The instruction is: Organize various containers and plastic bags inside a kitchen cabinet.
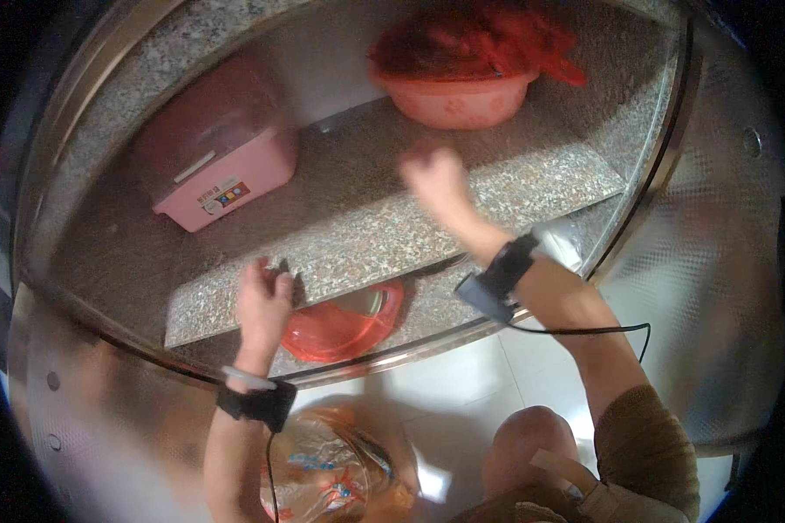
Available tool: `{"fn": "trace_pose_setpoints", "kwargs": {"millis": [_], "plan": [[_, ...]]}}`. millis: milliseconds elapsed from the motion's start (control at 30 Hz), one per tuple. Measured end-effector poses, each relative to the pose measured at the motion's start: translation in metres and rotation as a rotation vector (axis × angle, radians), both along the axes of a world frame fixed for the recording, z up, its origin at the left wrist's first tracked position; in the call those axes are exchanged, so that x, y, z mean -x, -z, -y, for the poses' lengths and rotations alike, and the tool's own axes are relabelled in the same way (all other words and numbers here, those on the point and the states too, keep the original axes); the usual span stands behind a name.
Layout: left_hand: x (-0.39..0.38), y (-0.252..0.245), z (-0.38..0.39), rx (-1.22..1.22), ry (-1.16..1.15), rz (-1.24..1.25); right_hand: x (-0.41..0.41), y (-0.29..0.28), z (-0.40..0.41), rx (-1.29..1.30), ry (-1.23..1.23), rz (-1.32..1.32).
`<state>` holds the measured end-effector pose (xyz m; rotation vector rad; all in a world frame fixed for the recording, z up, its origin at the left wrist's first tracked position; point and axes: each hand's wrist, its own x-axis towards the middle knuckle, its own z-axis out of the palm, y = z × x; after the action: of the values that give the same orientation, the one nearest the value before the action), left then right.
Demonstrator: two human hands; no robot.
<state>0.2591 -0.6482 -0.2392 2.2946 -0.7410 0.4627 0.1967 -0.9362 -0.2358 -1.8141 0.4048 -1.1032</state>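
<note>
My left hand (265, 297) is at the front edge of a speckled granite shelf (360, 248) inside a cabinet, its fingers slightly apart and nothing plainly held. A dark patch by its fingertips looks like shadow. Over the same shelf, farther back and to the right, my right hand (437, 176) is blurred by motion. Its fingers look curled, and whether they grip anything is not clear. Beyond it stands a pink plastic basin (458, 104) with red plastic bags (471, 46) heaped in it. At the left rear sits a pink storage box (242, 180) with a label.
Below the shelf, a red plastic basin (340, 330) partly shows on the cabinet floor. Open metal doors (700, 281) flank the cabinet. A metal rim (405, 356) runs along its front. A translucent orange plastic bag (327, 464) lies near my knee (530, 444).
</note>
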Motion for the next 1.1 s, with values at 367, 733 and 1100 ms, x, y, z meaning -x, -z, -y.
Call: {"fn": "trace_pose_setpoints", "kwargs": {"millis": [367, 733, 1100], "plan": [[0.002, 0.024, 0.024, -0.069, -0.288, 0.374, 0.008, -0.010, 0.216, -0.749, -0.505, 0.351], [0.006, 0.023, 0.017, -0.090, -0.349, 0.318, -0.026, -0.001, 0.256, 0.889, 0.213, -0.149], [0.004, 0.028, 0.016, -0.048, -0.348, 0.403, -0.010, -0.042, 0.162, -0.628, -0.226, 0.418]]}}
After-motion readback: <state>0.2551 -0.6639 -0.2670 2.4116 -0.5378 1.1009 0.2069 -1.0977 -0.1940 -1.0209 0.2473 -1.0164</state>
